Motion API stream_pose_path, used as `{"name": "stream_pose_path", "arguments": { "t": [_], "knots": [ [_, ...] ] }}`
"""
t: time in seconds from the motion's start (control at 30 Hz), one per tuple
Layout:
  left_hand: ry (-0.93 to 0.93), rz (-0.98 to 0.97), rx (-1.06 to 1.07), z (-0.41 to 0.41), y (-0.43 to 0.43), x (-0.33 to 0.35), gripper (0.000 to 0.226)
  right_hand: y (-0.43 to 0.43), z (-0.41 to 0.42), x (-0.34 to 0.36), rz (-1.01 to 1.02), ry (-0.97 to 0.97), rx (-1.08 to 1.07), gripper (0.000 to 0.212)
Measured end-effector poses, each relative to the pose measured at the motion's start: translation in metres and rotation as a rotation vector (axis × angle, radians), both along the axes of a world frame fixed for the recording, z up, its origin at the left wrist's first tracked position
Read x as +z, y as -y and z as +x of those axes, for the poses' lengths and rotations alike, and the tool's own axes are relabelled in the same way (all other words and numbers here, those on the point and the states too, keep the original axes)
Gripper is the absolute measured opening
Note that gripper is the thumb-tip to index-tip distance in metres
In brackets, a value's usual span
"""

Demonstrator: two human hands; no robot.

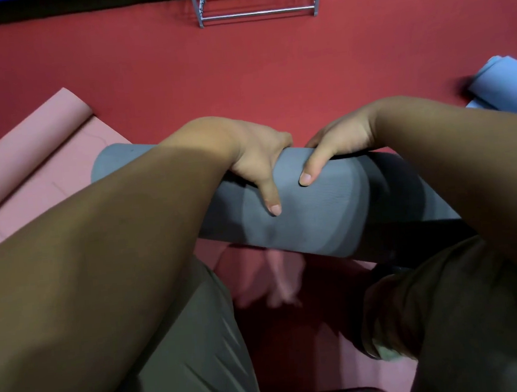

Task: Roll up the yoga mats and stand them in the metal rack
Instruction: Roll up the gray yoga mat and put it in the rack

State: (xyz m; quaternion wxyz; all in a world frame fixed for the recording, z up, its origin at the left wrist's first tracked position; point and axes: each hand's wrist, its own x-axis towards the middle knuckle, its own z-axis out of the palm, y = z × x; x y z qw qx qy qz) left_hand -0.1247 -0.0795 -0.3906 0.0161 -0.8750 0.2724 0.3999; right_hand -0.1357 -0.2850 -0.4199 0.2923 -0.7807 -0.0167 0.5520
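The grey mat (pixel 315 219) is rolled into a fat tube and lies crosswise in front of the person's knees, well short of the metal rack (pixel 258 14), which stands at the far edge of the red floor (pixel 240 72); whether the roll rests on the floor or is already lifted I cannot tell. Both hands are holding it near its middle: the left hand (pixel 257 161) and the right hand (pixel 337 145) sit close together, each curled over the top with the thumb pressed on the near face and the fingers hidden behind. It looks like soft foam, light but springy, so I judge it wants to unwind if the loose edge is let go; a grip spread wider along the tube, with that edge pinned, should carry it better, and one hand under the end when it goes upright. Left of the rack and nearer lies a pink mat (pixel 29 159), only part rolled; right of the rack and nearer, a blue mat (pixel 503 83).
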Motion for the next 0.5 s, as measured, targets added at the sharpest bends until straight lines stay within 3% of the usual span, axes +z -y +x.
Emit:
{"name": "stream_pose_path", "arguments": {
  "t": [0.3,0.5],
  "knots": [
    [-0.182,-0.051,0.156,0.011,-0.014,0.002,0.081,-0.017,-0.002,0.02,0.011,0.088,0.148,0.074],
    [-0.359,-0.041,0.31,0.009,-0.026,0.004,0.069,-0.037,-0.007,0.024,-0.05,0.191,0.316,0.087]
  ]
}}
